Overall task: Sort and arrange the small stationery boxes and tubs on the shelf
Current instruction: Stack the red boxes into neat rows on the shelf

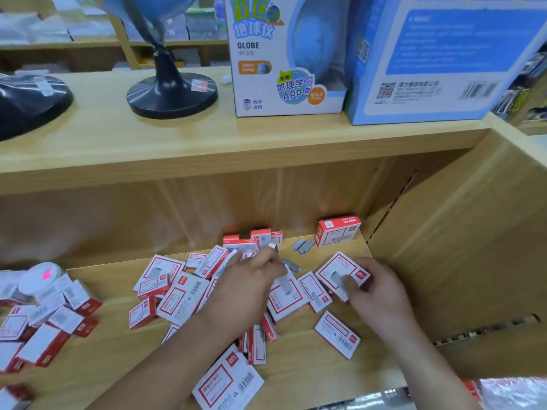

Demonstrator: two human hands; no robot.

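Right hand [377, 294] grips a red-white box [334, 269], centre right of frame. Left hand [251, 279] pinches a staple strip [273, 247] above the box pile [177, 294] on the shelf [299, 353], mid-frame. Loose strips [302, 245] lie beside the upright box [337, 230].

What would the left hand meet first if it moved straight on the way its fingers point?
Probably the loose staple strips lying just beyond the left hand, though depth is unclear and it might pass over them.

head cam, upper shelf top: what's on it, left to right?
black plastic-wrapped base → black globe stand → white GLOBE box → blue box
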